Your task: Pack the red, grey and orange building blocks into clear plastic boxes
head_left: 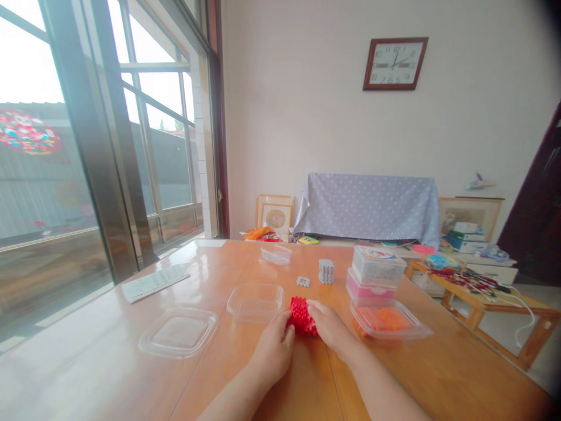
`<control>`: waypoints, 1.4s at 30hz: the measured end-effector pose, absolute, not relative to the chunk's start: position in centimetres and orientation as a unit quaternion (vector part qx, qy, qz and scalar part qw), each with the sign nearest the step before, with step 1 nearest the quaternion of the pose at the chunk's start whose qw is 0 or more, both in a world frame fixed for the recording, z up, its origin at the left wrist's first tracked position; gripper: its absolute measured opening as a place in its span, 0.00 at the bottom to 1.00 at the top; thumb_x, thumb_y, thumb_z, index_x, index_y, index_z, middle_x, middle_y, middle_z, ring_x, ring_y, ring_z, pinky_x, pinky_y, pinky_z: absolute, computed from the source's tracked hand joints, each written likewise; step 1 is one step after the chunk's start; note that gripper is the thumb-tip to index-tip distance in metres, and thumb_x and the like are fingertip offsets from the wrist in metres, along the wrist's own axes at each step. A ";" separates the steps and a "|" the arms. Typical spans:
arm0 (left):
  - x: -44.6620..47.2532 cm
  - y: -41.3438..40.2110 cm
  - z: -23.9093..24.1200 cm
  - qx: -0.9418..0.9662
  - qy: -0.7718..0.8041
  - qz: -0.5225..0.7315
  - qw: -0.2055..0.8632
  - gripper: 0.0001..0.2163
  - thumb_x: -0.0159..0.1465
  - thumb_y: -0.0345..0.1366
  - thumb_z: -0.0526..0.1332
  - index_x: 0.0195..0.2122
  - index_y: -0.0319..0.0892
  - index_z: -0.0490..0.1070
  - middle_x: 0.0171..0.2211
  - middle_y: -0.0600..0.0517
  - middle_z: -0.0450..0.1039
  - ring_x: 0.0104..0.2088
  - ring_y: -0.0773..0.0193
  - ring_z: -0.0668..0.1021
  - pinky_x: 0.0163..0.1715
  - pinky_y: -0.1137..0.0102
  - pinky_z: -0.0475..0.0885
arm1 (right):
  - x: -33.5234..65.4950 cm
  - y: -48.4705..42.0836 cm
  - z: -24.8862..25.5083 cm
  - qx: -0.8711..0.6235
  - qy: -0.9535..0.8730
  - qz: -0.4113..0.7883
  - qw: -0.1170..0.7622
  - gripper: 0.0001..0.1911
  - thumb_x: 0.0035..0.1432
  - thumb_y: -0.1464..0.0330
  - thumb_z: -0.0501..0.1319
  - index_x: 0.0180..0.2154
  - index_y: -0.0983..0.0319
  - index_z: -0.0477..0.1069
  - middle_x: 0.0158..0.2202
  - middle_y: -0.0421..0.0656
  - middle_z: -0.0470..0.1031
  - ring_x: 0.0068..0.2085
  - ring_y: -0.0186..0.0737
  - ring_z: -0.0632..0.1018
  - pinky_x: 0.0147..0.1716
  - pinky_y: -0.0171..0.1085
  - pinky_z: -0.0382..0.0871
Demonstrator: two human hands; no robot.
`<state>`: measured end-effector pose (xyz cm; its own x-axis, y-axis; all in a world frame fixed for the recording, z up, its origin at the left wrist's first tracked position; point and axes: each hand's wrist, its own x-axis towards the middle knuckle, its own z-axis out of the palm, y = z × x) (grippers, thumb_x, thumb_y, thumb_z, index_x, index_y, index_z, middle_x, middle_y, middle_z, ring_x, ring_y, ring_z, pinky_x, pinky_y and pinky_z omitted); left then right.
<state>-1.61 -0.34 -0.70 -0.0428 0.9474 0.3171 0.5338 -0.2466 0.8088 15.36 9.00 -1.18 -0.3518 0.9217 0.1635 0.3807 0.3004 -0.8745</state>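
A cluster of red toothed plastic pieces (300, 313) is held low over the wooden table, between both hands. My left hand (276, 346) closes on its left side, with the thumb along the near edge. On the right side, the fingers of my right hand (328, 327) press against it. Just beyond the hands stand a small stack of grey toothed pieces (326, 272) and a single flat grey piece (303, 281). To the left of the red pieces is a clear plastic container (234, 316), whose inside looks bare.
A clear lid (151, 344) and a printed sheet (155, 283) lie on the left. Another clear plastic piece (276, 255) is farther back. On the right, stacked boxes (377, 268) stand behind a lidded container of orange pieces (385, 319). A low wooden side table (477, 304) holds clutter.
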 end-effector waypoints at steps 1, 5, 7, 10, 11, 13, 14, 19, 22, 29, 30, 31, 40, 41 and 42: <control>-1.6 -0.3 -0.6 0.653 0.566 0.448 0.230 0.16 0.67 0.34 0.53 0.53 0.41 0.72 0.54 0.42 0.75 0.54 0.55 0.76 0.58 0.62 0.67 | 15.5 9.1 -1.1 -0.440 -0.726 0.391 0.354 0.25 0.65 0.57 0.50 0.55 0.61 0.74 0.57 0.49 0.76 0.57 0.46 0.75 0.59 0.42 0.64; -2.0 -0.1 -0.5 0.655 0.566 0.448 0.224 0.14 0.66 0.32 0.54 0.50 0.42 0.73 0.50 0.44 0.77 0.51 0.57 0.77 0.55 0.65 0.68 | 16.3 9.9 -0.8 -0.475 -0.719 0.360 0.359 0.26 0.64 0.57 0.51 0.54 0.63 0.75 0.58 0.51 0.75 0.60 0.47 0.73 0.62 0.43 0.61; -2.3 0.2 -0.6 0.652 0.570 0.447 0.225 0.13 0.66 0.32 0.54 0.49 0.42 0.73 0.49 0.45 0.78 0.50 0.57 0.78 0.53 0.66 0.69 | 16.8 10.2 -0.7 -0.499 -0.717 0.332 0.356 0.26 0.64 0.59 0.50 0.55 0.64 0.75 0.59 0.51 0.74 0.61 0.47 0.72 0.62 0.43 0.59; -2.9 0.7 -0.8 0.631 0.586 0.449 0.237 0.12 0.67 0.33 0.54 0.47 0.41 0.73 0.47 0.45 0.79 0.48 0.57 0.79 0.51 0.66 0.70 | 17.4 10.4 -0.3 -0.515 -0.721 0.297 0.357 0.25 0.63 0.60 0.50 0.55 0.64 0.74 0.58 0.50 0.75 0.60 0.47 0.73 0.60 0.42 0.62; -3.0 0.8 -0.9 0.625 0.589 0.450 0.244 0.12 0.67 0.34 0.54 0.47 0.41 0.73 0.46 0.45 0.79 0.48 0.57 0.79 0.50 0.66 0.70 | 17.6 10.3 -0.1 -0.519 -0.722 0.286 0.356 0.24 0.63 0.61 0.51 0.53 0.63 0.75 0.56 0.49 0.77 0.58 0.46 0.75 0.58 0.41 0.63; -3.2 1.0 -1.0 0.623 0.584 0.453 0.258 0.12 0.66 0.33 0.54 0.47 0.42 0.74 0.46 0.46 0.80 0.49 0.57 0.79 0.50 0.67 0.71 | 18.0 10.1 0.4 -0.531 -0.721 0.269 0.354 0.21 0.61 0.63 0.52 0.49 0.60 0.77 0.50 0.47 0.80 0.51 0.46 0.78 0.52 0.40 0.67; -3.2 1.1 -1.0 0.624 0.578 0.454 0.264 0.13 0.65 0.32 0.55 0.47 0.42 0.74 0.46 0.46 0.80 0.49 0.57 0.79 0.50 0.67 0.71 | 18.1 10.0 0.6 -0.538 -0.719 0.263 0.352 0.20 0.61 0.63 0.52 0.47 0.60 0.78 0.46 0.46 0.81 0.48 0.45 0.79 0.48 0.39 0.68; -3.0 1.0 -0.9 0.626 0.558 0.465 0.284 0.16 0.62 0.29 0.55 0.50 0.41 0.74 0.46 0.47 0.80 0.51 0.57 0.79 0.52 0.66 0.71 | 18.9 9.3 1.3 -0.566 -0.722 0.268 0.294 0.15 0.59 0.65 0.52 0.34 0.61 0.77 0.31 0.43 0.80 0.34 0.41 0.77 0.32 0.35 0.63; -3.1 0.9 -0.7 0.632 0.549 0.467 0.283 0.18 0.62 0.29 0.55 0.52 0.41 0.73 0.48 0.47 0.79 0.53 0.56 0.77 0.54 0.64 0.70 | 19.5 8.9 1.6 -0.548 -0.736 0.290 0.272 0.13 0.53 0.68 0.57 0.39 0.61 0.78 0.33 0.42 0.80 0.35 0.40 0.77 0.31 0.34 0.61; -3.4 0.2 1.0 0.642 0.600 0.393 0.273 0.26 0.51 0.24 0.60 0.53 0.43 0.71 0.49 0.48 0.78 0.52 0.53 0.76 0.55 0.63 0.68 | 20.0 8.1 2.4 -0.466 -0.794 0.316 0.229 0.25 0.46 0.68 0.65 0.49 0.60 0.76 0.33 0.40 0.77 0.32 0.38 0.74 0.29 0.33 0.59; -3.3 0.1 1.5 0.650 0.596 0.382 0.277 0.25 0.50 0.23 0.60 0.51 0.42 0.71 0.47 0.48 0.78 0.51 0.53 0.76 0.53 0.63 0.69 | 19.9 8.1 2.3 -0.458 -0.796 0.322 0.229 0.24 0.46 0.67 0.66 0.48 0.61 0.76 0.33 0.39 0.77 0.31 0.37 0.74 0.28 0.33 0.58; -3.1 0.1 1.9 0.660 0.590 0.371 0.282 0.24 0.49 0.23 0.59 0.49 0.42 0.72 0.46 0.49 0.79 0.49 0.54 0.77 0.52 0.64 0.69 | 19.7 8.0 2.3 -0.455 -0.794 0.329 0.235 0.22 0.46 0.66 0.66 0.47 0.61 0.76 0.32 0.39 0.77 0.30 0.37 0.73 0.27 0.33 0.57; -2.3 1.1 2.8 0.712 0.565 0.333 0.251 0.25 0.51 0.23 0.59 0.51 0.42 0.72 0.43 0.49 0.79 0.43 0.55 0.77 0.46 0.65 0.69 | 18.2 8.8 1.4 -0.504 -0.754 0.303 0.294 0.13 0.54 0.66 0.56 0.20 0.61 0.68 0.18 0.36 0.66 0.24 0.33 0.64 0.25 0.34 0.48; -2.4 1.2 2.6 0.708 0.572 0.333 0.246 0.24 0.52 0.24 0.60 0.51 0.42 0.72 0.43 0.49 0.79 0.42 0.56 0.77 0.45 0.65 0.69 | 18.1 8.8 1.4 -0.503 -0.756 0.299 0.293 0.13 0.54 0.67 0.56 0.19 0.61 0.67 0.17 0.36 0.65 0.23 0.33 0.64 0.25 0.34 0.48; -2.6 1.4 2.3 0.705 0.578 0.334 0.241 0.23 0.53 0.25 0.60 0.51 0.41 0.72 0.43 0.49 0.78 0.41 0.56 0.77 0.44 0.65 0.69 | 18.0 8.8 1.4 -0.501 -0.760 0.295 0.291 0.14 0.53 0.67 0.56 0.18 0.61 0.66 0.17 0.36 0.65 0.23 0.33 0.64 0.25 0.34 0.47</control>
<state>-2.56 1.38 2.26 0.1084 0.9755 0.1917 0.6544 -0.2152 0.7249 18.04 8.80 1.43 -0.3285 0.9329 0.1477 0.5892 0.3246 -0.7399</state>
